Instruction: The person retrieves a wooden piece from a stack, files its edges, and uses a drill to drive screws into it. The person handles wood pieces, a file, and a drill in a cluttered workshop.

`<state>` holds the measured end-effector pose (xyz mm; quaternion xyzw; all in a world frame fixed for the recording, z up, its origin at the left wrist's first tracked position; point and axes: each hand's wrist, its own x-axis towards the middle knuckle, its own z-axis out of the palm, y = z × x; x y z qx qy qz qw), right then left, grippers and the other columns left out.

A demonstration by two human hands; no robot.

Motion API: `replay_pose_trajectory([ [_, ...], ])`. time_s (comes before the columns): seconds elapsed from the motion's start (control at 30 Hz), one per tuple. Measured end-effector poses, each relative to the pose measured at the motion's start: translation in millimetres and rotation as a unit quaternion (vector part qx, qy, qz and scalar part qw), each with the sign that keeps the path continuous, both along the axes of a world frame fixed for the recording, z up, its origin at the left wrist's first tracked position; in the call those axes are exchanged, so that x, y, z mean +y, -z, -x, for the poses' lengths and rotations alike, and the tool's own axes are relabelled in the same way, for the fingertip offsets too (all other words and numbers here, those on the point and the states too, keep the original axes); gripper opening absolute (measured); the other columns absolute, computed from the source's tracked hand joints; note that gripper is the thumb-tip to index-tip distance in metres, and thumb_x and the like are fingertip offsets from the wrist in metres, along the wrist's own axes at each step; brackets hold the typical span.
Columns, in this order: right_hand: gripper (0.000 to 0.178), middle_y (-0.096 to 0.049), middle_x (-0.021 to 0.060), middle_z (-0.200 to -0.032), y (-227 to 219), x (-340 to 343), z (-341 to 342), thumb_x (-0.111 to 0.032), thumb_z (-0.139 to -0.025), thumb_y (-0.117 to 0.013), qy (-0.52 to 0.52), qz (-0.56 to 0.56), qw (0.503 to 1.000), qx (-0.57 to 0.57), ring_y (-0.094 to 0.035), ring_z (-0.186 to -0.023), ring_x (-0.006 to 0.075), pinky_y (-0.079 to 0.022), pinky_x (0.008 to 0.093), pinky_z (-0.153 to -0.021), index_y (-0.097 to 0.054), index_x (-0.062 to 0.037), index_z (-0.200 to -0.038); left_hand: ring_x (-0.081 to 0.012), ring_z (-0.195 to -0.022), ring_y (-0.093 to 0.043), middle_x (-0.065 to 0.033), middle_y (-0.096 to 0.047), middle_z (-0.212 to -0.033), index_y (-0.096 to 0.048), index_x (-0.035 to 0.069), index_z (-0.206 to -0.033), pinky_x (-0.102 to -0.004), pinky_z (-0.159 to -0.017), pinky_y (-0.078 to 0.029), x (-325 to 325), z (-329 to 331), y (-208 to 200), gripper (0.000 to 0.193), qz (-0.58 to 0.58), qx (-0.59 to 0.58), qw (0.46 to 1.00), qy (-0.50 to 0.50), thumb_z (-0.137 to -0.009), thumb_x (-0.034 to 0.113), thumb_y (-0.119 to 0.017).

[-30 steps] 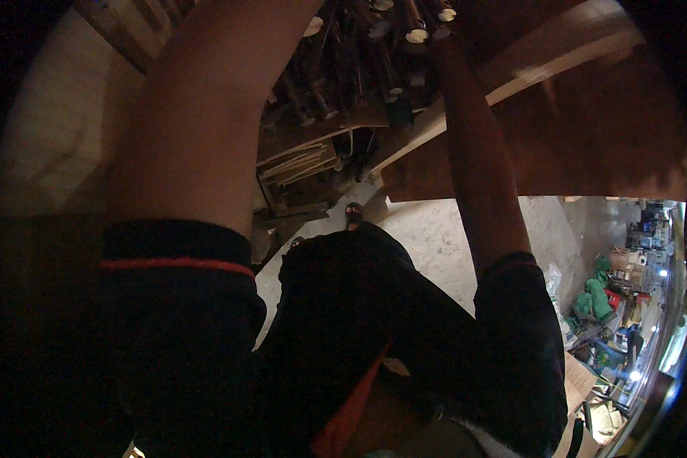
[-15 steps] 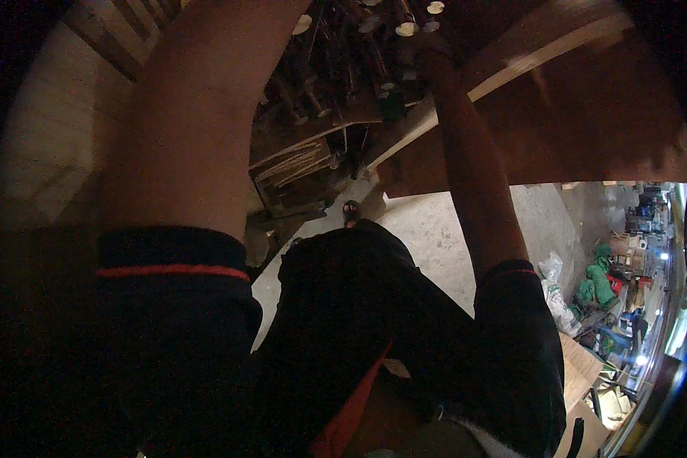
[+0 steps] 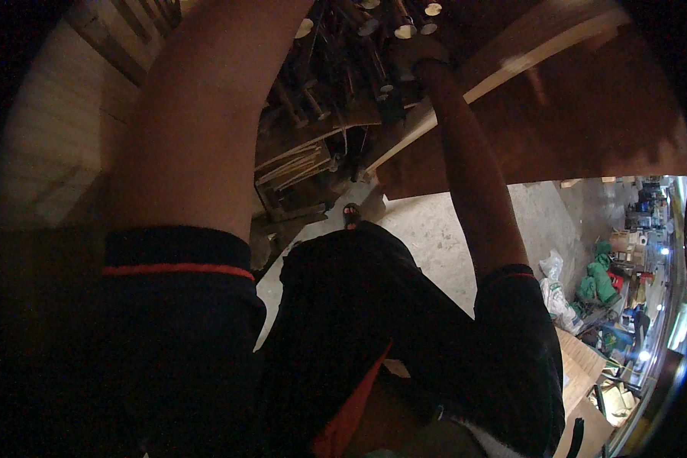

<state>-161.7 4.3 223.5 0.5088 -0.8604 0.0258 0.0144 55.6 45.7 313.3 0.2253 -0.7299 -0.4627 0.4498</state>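
Observation:
My left arm (image 3: 198,130) reaches up past the top edge of the picture, and its hand lies outside the view. At the top centre my right hand (image 3: 424,53) is in deep shadow, its fingers hard to make out. It is beside a cluster of slender dark rod-like pieces (image 3: 378,65), several with round pale ends. Right next to this hand runs the pale edge strip (image 3: 542,61) of a large brown board (image 3: 588,114). Whether the hand touches the rods or the board cannot be made out.
Below the rods is a wooden rack (image 3: 298,164) with thin strips in it. A pale wooden panel (image 3: 53,145) stands at the left. Concrete floor (image 3: 435,229) shows beneath. White sacks (image 3: 557,294), green cloth (image 3: 599,282) and a plywood piece (image 3: 580,362) lie at the right.
The view has shifted very slightly. My right hand has moved a little at the rods; my left arm stays almost where it was.

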Motion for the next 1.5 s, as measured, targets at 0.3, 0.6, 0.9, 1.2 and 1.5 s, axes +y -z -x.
replay_pose_trajectory([
  [0.3,0.049,-0.073,0.0171,-0.116,-49.1,24.6,-52.5,-0.049,-0.091,-0.060,-0.023,-0.025,0.999,0.015,-0.072,-0.106,0.0364,-0.057,0.0495,-0.090,-0.071,-0.0113,-0.120,-0.0245,-0.111,-0.063,-0.0159,-0.066,-0.122,-0.059,-0.007,-0.132,-0.0376,-0.098,-0.049,2.6,3.2,-3.3,0.048,0.005,0.000,1.000,0.010,-0.098,0.027,-0.065],
  [0.6,0.030,-0.074,0.0200,-0.101,-64.6,112.9,-96.9,-0.030,-0.088,-0.065,-0.092,0.046,0.994,0.047,-0.072,-0.091,0.0397,-0.058,0.0505,-0.080,-0.073,-0.0061,-0.105,-0.0239,-0.110,-0.063,-0.0157,-0.067,-0.121,-0.059,-0.007,-0.131,-0.0369,-0.097,-0.049,4.0,6.9,-6.8,0.048,0.011,0.000,1.000,0.018,-0.098,0.027,-0.065],
  [0.9,0.024,-0.071,0.0197,-0.083,-66.0,240.2,-165.1,-0.029,-0.087,-0.065,0.065,0.142,0.984,-0.087,-0.070,-0.079,0.0400,-0.055,0.0516,-0.072,-0.071,-0.0055,-0.087,-0.0233,-0.109,-0.064,-0.0156,-0.067,-0.120,-0.059,-0.008,-0.131,-0.0362,-0.096,-0.050,7.6,10.7,-12.0,0.049,0.034,0.005,0.999,0.023,-0.097,0.027,-0.066],
  [1.2,0.019,-0.054,0.0016,-0.065,-7.6,340.7,-193.1,-0.023,-0.094,-0.068,0.174,0.405,0.692,-0.572,-0.046,-0.052,0.0114,-0.036,0.0259,-0.049,-0.062,-0.0057,-0.090,-0.0227,-0.108,-0.065,-0.0154,-0.068,-0.119,-0.060,-0.008,-0.131,-0.0355,-0.096,-0.050,19.5,11.8,-43.0,0.049,0.072,0.014,0.997,0.020,-0.097,0.027,-0.066],
  [1.5,0.026,-0.047,-0.0001,-0.066,94.8,452.2,-181.3,-0.018,-0.098,-0.064,-0.007,0.447,0.446,-0.775,-0.040,-0.055,0.0103,-0.034,0.0261,-0.053,-0.046,-0.0115,-0.081,-0.0221,-0.107,-0.065,-0.0152,-0.069,-0.118,-0.060,-0.008,-0.130,-0.0348,-0.095,-0.051,74.6,-22.7,-87.5,0.049,0.128,0.164,0.978,-0.016,-0.097,0.027,-0.067],
])
